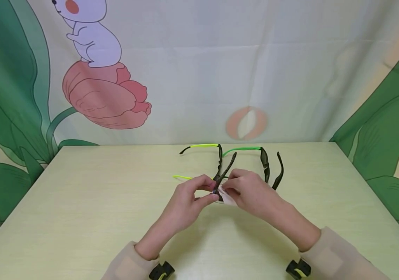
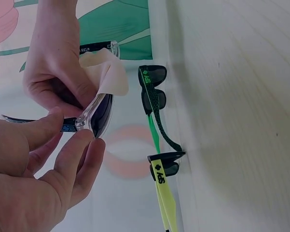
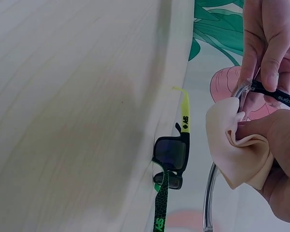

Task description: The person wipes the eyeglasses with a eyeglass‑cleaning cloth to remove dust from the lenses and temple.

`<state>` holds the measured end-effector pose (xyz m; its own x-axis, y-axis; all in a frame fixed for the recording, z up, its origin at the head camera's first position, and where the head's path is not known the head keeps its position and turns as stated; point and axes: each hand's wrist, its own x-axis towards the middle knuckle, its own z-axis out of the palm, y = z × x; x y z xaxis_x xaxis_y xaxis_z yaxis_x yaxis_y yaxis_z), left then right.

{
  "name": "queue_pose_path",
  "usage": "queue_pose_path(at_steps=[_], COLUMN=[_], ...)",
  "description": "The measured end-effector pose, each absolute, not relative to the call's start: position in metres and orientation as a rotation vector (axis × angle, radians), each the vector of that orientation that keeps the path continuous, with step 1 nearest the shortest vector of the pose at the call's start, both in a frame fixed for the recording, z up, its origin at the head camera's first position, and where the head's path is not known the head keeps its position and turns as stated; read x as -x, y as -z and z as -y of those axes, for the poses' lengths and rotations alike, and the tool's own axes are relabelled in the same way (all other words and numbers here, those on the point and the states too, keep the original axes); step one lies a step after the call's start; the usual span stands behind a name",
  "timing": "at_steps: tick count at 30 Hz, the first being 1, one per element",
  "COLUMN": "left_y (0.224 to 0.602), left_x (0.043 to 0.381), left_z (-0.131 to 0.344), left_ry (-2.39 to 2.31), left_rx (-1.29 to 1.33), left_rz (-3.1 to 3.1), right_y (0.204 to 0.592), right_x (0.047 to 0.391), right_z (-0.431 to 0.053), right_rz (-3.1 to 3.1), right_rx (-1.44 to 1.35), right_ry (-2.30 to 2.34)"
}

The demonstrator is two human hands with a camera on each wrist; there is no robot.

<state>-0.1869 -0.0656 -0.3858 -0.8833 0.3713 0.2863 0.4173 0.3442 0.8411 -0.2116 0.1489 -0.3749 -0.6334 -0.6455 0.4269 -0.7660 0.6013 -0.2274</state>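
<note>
Held over the table is a pair of sunglasses [image 2: 102, 114] with a clear frame, a dark lens and dark patterned temples. My left hand [image 1: 185, 198] pinches it by the corner where the temple joins the frame, thumb and fingers on either side. Bunched in my right hand [image 1: 255, 192] is a pale cream cloth [image 3: 222, 140]. The right thumb and fingers press this cloth over the lens on both faces. The cloth hides much of the front, while the far temple [image 1: 279, 171] sticks up beyond the right hand.
Behind the hands, two more sunglasses rest on the pale wooden table [image 1: 98, 194]. One has yellow temples [image 2: 165, 203], the other green and black ones [image 2: 154, 96]. They lie side by side near the table's back edge. A printed curtain [image 1: 199, 77] hangs behind.
</note>
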Motion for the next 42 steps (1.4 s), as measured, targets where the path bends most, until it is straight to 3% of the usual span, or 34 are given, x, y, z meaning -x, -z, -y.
queue_pose_path(at_steps=[29, 42], left_y=[0.3832, 0.3827], left_x=[0.1862, 0.1845], left_z=[0.0655, 0.0633], left_ry=[1.582, 1.643], left_rx=[0.673, 0.713], left_rz=[2.539, 2.519], right_y=[0.375, 0.3749], right_x=[0.2078, 0.2046], right_z=[-0.1499, -0.1469], right_rz=[2.468, 2.534], right_rx=[-1.242, -1.059], right_ry=[-0.536, -0.513])
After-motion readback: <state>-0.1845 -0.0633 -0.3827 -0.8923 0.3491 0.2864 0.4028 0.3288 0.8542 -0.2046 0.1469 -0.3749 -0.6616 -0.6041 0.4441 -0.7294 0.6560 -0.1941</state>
